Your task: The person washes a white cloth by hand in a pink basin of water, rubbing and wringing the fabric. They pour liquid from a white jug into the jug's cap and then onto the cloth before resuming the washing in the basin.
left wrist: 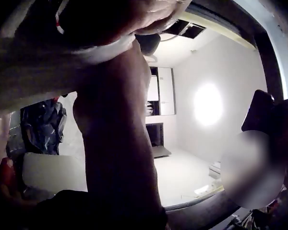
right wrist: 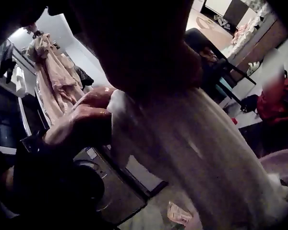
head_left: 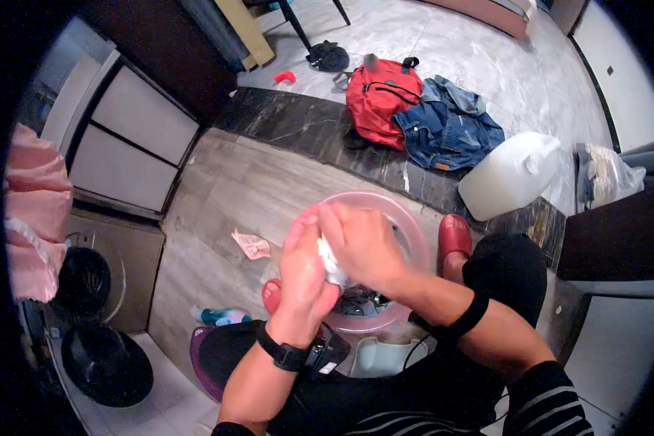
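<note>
Both hands grip a wet-looking white cloth (head_left: pixel 329 263) above a pink basin (head_left: pixel 418 236). My left hand (head_left: pixel 302 265), a black band on its wrist, holds it from the left. The right hand (head_left: pixel 365 243) is curled over it from the other side, close against the left. In the right wrist view a long stretch of the white cloth (right wrist: pixel 192 148) hangs down, and the left hand (right wrist: pixel 89 109) shows wet and glistening beside it. Dark items (head_left: pixel 357 299) lie in the basin below. The cloth's bunched middle is mostly hidden by the fingers.
A pink and white packet (head_left: pixel 252 245) lies on the floor left of the basin. Red slippers (head_left: pixel 454 243) are on the feet beside it. Beyond the dark stone sill are a red backpack (head_left: pixel 385 102), denim clothing (head_left: pixel 454 127) and a white jug (head_left: pixel 509 178).
</note>
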### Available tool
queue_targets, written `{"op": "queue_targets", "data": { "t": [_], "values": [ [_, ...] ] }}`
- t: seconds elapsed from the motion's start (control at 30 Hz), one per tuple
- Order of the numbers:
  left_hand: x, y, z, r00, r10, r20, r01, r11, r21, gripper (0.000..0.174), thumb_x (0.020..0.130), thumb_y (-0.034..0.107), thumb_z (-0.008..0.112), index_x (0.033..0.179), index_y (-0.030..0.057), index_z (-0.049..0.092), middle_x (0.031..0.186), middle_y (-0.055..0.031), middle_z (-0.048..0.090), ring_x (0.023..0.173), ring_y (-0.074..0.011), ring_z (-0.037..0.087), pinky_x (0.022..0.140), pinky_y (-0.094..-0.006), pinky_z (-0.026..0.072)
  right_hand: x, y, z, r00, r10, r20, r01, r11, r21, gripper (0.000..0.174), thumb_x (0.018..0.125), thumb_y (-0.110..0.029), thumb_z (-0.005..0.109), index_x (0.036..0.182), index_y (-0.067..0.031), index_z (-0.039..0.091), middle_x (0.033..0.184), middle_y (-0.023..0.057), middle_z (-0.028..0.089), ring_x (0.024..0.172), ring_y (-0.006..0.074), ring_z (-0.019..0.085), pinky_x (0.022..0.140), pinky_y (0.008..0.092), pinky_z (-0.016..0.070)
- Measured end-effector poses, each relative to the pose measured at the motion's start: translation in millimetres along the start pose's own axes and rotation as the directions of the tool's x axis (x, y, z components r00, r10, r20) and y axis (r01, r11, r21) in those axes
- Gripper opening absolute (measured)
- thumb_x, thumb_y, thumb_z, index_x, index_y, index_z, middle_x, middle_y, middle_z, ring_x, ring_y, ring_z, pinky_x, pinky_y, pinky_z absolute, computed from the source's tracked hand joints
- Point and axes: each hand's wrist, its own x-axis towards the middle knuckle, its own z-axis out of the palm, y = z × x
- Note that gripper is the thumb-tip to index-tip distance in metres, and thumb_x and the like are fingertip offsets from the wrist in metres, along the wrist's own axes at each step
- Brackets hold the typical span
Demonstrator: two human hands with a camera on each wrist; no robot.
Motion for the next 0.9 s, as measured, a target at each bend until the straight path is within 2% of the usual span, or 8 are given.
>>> {"op": "queue_targets", "data": {
  "t": [0.13, 0.23, 0.37, 0.5, 0.7, 0.73, 0.8, 0.9],
  "values": [
    [10, -2, -27, 0.998, -0.027, 0.063, 0.027, 1.000, 0.012, 0.025, 0.098, 0.021, 0.048, 0.117, 0.0056, 0.048, 0.097, -0.0043, 0.059, 0.087, -0.0125, 0.058, 0.076, -0.0280, 0.0500, -25, -17, 0, 0.997, -0.073, 0.007, 0.071, 0.981, 0.183, 0.033, 0.093, -0.029, 0.045, 0.082, -0.0036, 0.062, 0.068, 0.0217, 0.060, 0.062, 0.0402, 0.060, 0.055, 0.0484, 0.0483],
    [-3, -11, -8, 0.998, -0.032, 0.050, 0.034, 0.999, -0.031, 0.026, 0.097, 0.021, 0.049, 0.118, 0.0060, 0.048, 0.099, -0.0050, 0.059, 0.088, -0.0138, 0.058, 0.078, -0.0294, 0.0502, 3, 7, -7, 0.994, 0.090, -0.059, -0.079, 0.984, 0.161, 0.032, 0.093, -0.031, 0.047, 0.082, -0.0048, 0.062, 0.067, 0.0211, 0.060, 0.062, 0.0396, 0.060, 0.056, 0.0484, 0.0483],
    [3, -6, -17, 0.994, -0.040, 0.105, 0.044, 0.999, -0.031, 0.028, 0.097, 0.022, 0.049, 0.120, 0.0056, 0.048, 0.101, -0.0055, 0.059, 0.089, -0.0139, 0.058, 0.079, -0.0291, 0.0505, -24, -10, 1, 0.981, -0.171, -0.095, 0.186, 0.965, 0.183, 0.029, 0.092, -0.026, 0.045, 0.077, -0.0046, 0.058, 0.064, 0.0198, 0.060, 0.054, 0.0369, 0.061, 0.046, 0.0471, 0.0495],
    [-5, -8, -1, 0.997, -0.035, 0.069, 0.035, 0.999, -0.005, 0.030, 0.098, 0.026, 0.047, 0.119, 0.0045, 0.050, 0.099, -0.0050, 0.060, 0.086, -0.0134, 0.060, 0.076, -0.0273, 0.0505, 3, 6, -11, 0.995, 0.032, -0.095, -0.025, 0.997, 0.075, 0.033, 0.094, -0.031, 0.046, 0.080, -0.0041, 0.060, 0.067, 0.0221, 0.059, 0.059, 0.0386, 0.060, 0.052, 0.0476, 0.0477],
    [-1, -12, 1, 1.000, -0.024, 0.004, 0.024, 0.997, -0.075, 0.030, 0.099, 0.025, 0.045, 0.120, 0.0044, 0.049, 0.093, -0.0021, 0.058, 0.080, -0.0111, 0.057, 0.067, -0.0245, 0.0488, 2, 8, -10, 0.999, -0.050, -0.002, 0.050, 0.999, -0.015, 0.027, 0.089, -0.028, 0.050, 0.083, -0.0035, 0.060, 0.068, 0.0215, 0.061, 0.056, 0.0359, 0.063, 0.050, 0.0474, 0.0511],
    [-12, -8, 13, 1.000, -0.011, 0.026, 0.010, 1.000, 0.004, 0.030, 0.098, 0.023, 0.046, 0.121, 0.0039, 0.048, 0.088, -0.0015, 0.057, 0.076, -0.0111, 0.056, 0.067, -0.0247, 0.0483, 11, 13, -11, 0.992, 0.086, -0.091, -0.064, 0.974, 0.218, 0.031, 0.089, -0.029, 0.049, 0.080, -0.0022, 0.060, 0.068, 0.0235, 0.061, 0.057, 0.0385, 0.062, 0.054, 0.0493, 0.0507],
    [21, -7, -37, 0.924, -0.032, 0.381, 0.102, 0.981, -0.164, 0.027, 0.098, 0.021, 0.045, 0.118, 0.0034, 0.050, 0.092, -0.0029, 0.059, 0.081, -0.0129, 0.059, 0.071, -0.0262, 0.0494, -14, -6, -9, 0.998, -0.036, -0.042, 0.043, 0.985, 0.170, 0.033, 0.090, -0.030, 0.048, 0.077, -0.0025, 0.060, 0.065, 0.0237, 0.060, 0.056, 0.0391, 0.061, 0.053, 0.0489, 0.0506],
    [25, -12, -42, 0.932, -0.028, 0.362, 0.102, 0.977, -0.187, 0.023, 0.098, 0.020, 0.046, 0.113, 0.0040, 0.052, 0.088, -0.0023, 0.058, 0.077, -0.0122, 0.057, 0.067, -0.0262, 0.0485, -18, -5, -6, 0.996, -0.076, -0.047, 0.083, 0.984, 0.158, 0.034, 0.092, -0.030, 0.047, 0.074, -0.0037, 0.059, 0.064, 0.0220, 0.059, 0.056, 0.0394, 0.059, 0.052, 0.0485, 0.0485]
  ]
}}
